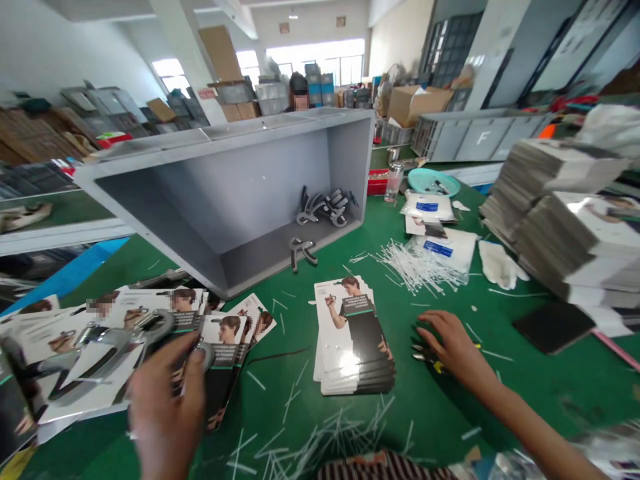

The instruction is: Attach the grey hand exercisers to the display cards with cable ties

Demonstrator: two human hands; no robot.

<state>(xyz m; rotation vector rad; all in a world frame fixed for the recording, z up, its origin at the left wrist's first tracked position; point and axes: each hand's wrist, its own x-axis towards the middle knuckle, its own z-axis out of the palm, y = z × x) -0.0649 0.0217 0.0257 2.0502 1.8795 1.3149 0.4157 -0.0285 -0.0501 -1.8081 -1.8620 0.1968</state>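
Note:
My left hand point(167, 400) is at the lower left, thumb and fingers bent around the edge of a grey hand grip tool that lies on printed cards point(220, 333); the exact contact is partly hidden. Over a pair of small pliers or cutters point(425, 355) with yellow parts rests my right hand point(450, 343), its fingers curled at the tool. Between the hands sits a fanned stack of printed cards point(350, 340). Further up, one grey grip tool point(303, 253) lies at the mouth of a tipped grey crate point(270, 160), with several more grip tools point(325, 207) inside.
White plastic ties point(417, 267) lie in a pile beyond my right hand, near plastic bags point(445, 250). A dark flat object point(554, 327) and tall card stacks point(560, 220) stand right. Behind are a teal plate point(434, 181), a crate marked F point(480, 137) and a person point(299, 90).

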